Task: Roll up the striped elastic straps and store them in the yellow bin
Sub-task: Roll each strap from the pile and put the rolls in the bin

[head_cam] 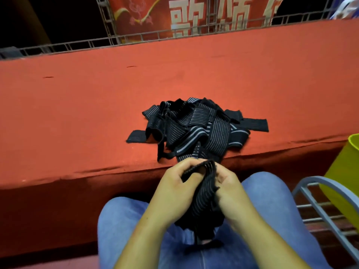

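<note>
1. Currently pinches striped strap [206, 191] in left hand [171, 187] and right hand [231, 187] at 6 o'clock, fingers curled, likely for tight rolling.
2. Stages strap pile [194, 129] at 12 o'clock, within reach.
3. Sites yellow bin [345, 171] at 3 o'clock.

On the worktop [77, 113], the pile of straps [196, 129] takes up the middle near the front edge. Bare red surface lies open to its left and behind it. A metal railing [136, 35] closes the far side. At right, a curved chair frame [320, 189] stands in front of the yellow bin [345, 171].
</note>
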{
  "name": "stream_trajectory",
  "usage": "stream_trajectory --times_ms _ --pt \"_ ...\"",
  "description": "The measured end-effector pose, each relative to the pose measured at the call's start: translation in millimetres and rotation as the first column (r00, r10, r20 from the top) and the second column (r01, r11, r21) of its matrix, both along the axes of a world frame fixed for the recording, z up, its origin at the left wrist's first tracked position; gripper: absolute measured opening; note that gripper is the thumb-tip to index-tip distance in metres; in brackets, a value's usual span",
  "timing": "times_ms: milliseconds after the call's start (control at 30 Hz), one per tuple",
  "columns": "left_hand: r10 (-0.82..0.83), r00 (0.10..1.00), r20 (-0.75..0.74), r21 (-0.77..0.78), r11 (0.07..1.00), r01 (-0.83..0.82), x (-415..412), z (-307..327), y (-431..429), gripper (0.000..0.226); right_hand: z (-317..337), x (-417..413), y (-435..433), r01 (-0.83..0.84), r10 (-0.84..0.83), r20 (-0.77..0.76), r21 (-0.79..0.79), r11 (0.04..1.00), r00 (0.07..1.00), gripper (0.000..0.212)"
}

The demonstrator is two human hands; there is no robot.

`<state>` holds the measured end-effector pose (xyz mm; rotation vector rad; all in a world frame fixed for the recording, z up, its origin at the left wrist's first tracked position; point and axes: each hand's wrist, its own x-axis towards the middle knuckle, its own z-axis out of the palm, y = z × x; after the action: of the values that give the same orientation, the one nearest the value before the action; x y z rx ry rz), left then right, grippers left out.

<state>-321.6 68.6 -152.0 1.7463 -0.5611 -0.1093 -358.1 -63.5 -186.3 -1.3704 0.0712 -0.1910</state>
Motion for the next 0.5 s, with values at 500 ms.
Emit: stream_trajectory --times_ms 500 --pt "0.279 0.955 -0.103 -0.127 0.948 -0.291 8.5 -27.9 -5.8 0.019 -40.1 -6.6 -27.4 0.009 -0.069 -0.120 -0.441 0.898 0.990 0.083"
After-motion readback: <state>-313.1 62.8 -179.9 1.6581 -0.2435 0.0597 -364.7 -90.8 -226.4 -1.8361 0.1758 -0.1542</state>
